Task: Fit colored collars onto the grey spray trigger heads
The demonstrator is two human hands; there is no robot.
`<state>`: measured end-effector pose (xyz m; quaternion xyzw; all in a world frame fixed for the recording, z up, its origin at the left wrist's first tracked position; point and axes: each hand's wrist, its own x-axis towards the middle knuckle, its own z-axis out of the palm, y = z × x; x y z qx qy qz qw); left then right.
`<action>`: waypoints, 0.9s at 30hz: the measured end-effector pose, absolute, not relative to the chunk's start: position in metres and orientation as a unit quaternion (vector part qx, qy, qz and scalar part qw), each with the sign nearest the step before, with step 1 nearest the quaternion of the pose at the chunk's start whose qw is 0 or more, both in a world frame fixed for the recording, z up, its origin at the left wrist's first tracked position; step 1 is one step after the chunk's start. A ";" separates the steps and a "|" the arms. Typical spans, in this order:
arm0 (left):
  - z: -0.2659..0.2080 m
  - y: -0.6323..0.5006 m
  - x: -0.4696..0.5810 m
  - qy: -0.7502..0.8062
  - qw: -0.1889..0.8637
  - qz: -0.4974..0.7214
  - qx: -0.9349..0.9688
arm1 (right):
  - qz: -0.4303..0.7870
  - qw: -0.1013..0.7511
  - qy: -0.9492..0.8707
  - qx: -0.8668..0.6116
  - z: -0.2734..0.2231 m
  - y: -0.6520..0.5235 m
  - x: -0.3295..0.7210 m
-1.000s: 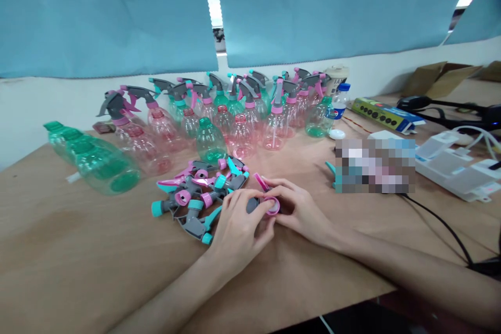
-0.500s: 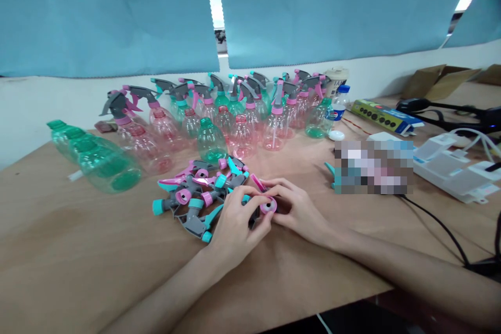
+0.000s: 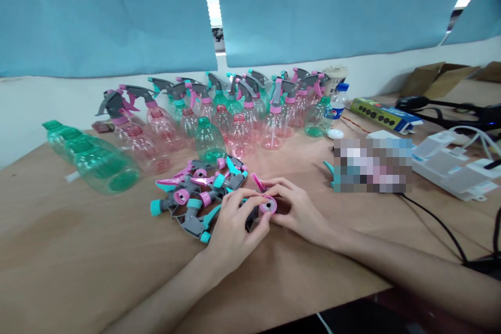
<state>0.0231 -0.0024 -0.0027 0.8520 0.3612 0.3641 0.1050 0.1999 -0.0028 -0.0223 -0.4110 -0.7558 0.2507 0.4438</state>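
Both of my hands hold one pink-and-grey spray trigger head above the table, its pink collar facing me with a dark hole in the middle. My left hand pinches the collar between thumb and fingers. Wrapped round the other side, my right hand grips the head, with the pink lever sticking up by its fingers; much of the grey body is hidden. Left of my hands lies a pile of loose trigger heads in grey with pink or turquoise parts.
Behind the pile stand several pink and green spray bottles, many topped with trigger heads. Green bottles stand at the left. A Pepsi bottle, a power strip box, a clear plastic tray and a black cable are on the right.
The view has shifted very slightly. My hands keep the same hold on the trigger head, and nothing else has visibly moved.
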 end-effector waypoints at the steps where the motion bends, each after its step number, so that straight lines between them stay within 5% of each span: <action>1: -0.003 -0.003 0.023 0.363 0.111 0.358 0.853 | 0.250 0.442 -0.758 -0.409 -0.022 -0.003 0.200; 11: 0.001 -0.004 0.022 0.378 0.145 0.326 0.854 | 0.242 0.426 -0.772 -0.404 -0.026 -0.004 0.200; 27: 0.000 0.001 0.021 0.314 0.006 0.313 0.896 | 0.222 0.420 -0.788 -0.393 -0.029 -0.006 0.197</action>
